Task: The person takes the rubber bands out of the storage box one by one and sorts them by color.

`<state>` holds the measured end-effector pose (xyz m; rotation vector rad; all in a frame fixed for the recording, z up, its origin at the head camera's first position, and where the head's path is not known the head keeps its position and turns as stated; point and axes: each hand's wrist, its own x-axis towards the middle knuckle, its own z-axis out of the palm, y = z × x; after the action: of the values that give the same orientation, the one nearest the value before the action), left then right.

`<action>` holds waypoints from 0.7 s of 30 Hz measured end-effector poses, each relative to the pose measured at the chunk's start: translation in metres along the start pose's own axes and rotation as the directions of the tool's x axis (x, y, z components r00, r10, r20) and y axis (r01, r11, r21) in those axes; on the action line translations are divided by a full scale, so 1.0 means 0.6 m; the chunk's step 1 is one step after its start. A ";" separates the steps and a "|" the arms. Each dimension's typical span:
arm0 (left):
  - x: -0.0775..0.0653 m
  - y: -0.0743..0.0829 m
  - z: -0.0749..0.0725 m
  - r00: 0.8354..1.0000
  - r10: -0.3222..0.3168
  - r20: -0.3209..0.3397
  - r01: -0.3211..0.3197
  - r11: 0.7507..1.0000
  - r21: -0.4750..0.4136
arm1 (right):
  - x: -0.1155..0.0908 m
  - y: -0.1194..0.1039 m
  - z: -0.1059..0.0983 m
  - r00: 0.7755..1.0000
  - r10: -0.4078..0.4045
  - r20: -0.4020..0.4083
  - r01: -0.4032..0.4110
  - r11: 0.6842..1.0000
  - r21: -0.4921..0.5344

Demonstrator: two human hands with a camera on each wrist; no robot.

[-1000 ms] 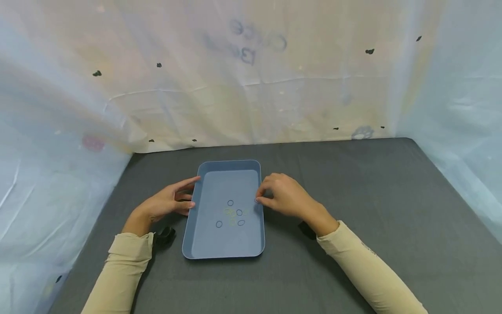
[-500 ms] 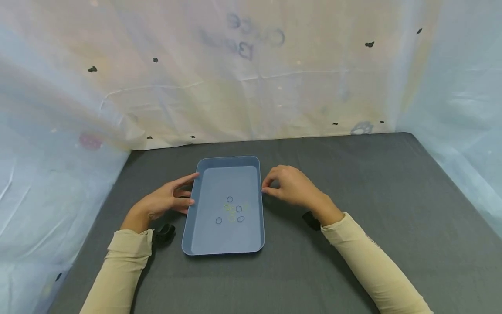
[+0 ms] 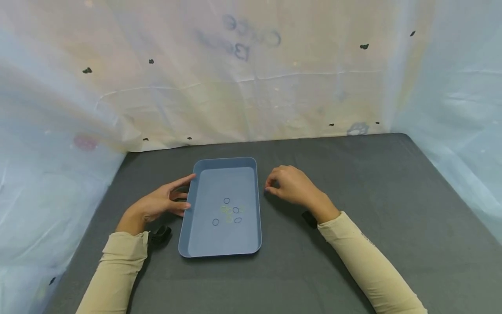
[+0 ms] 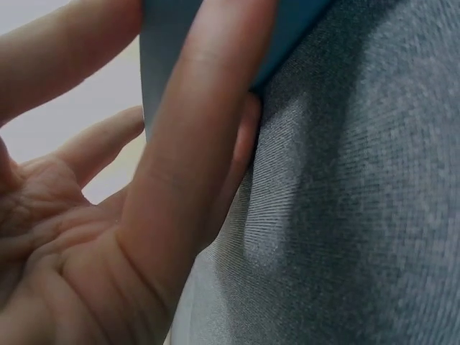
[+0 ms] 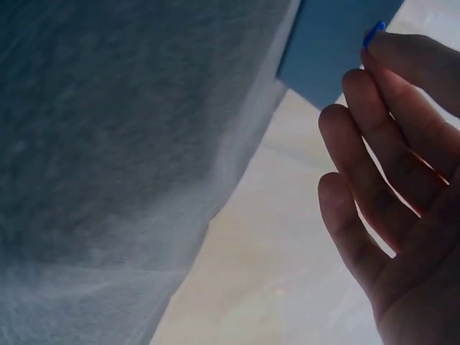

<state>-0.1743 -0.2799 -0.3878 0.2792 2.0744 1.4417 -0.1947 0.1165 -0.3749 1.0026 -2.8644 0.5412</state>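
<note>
A blue rectangular tray point(image 3: 219, 242) lies on the dark grey table, its long sides running away from me. Inside it are several thin loops that look like small rubber bands, some dark blue point(image 3: 213, 222), some yellow-green point(image 3: 221, 209). My left hand point(image 3: 157, 204) rests at the tray's left side, fingers fairly straight, with fingertips and thumb against its outer wall. To the right of the tray, just off its rim, my right hand point(image 3: 292, 185) pinches a small blue rubber band point(image 5: 372, 34) between thumb and forefinger. Its other fingers are slightly bent.
Grey cloth covers the table point(image 3: 333, 261). Behind it hangs a pale sheet point(image 3: 298, 100) with dark spots and faint markings, and similar sheets close off both sides. A dark strap-like piece point(image 3: 161, 235) sits at the left wrist.
My right hand has moved from over the tray's right rim outward to the right, pinching the blue rubber band. The left hand stays at the tray's left side.
</note>
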 end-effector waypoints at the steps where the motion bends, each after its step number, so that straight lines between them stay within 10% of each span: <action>1: -0.001 0.001 -0.001 1.000 -0.002 -0.003 0.002 1.000 0.000 | 0.002 0.001 0.001 1.000 -0.002 0.000 0.002 1.000 -0.007; 21: 0.004 0.007 -0.005 1.000 -0.002 -0.013 0.002 1.000 -0.008 | 0.002 0.019 0.010 0.999 0.008 0.033 -0.005 0.997 -0.083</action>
<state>-0.1785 -0.2792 -0.3841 0.2655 2.0777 1.4544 -0.2023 0.1216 -0.3839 0.9990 -2.8931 0.4059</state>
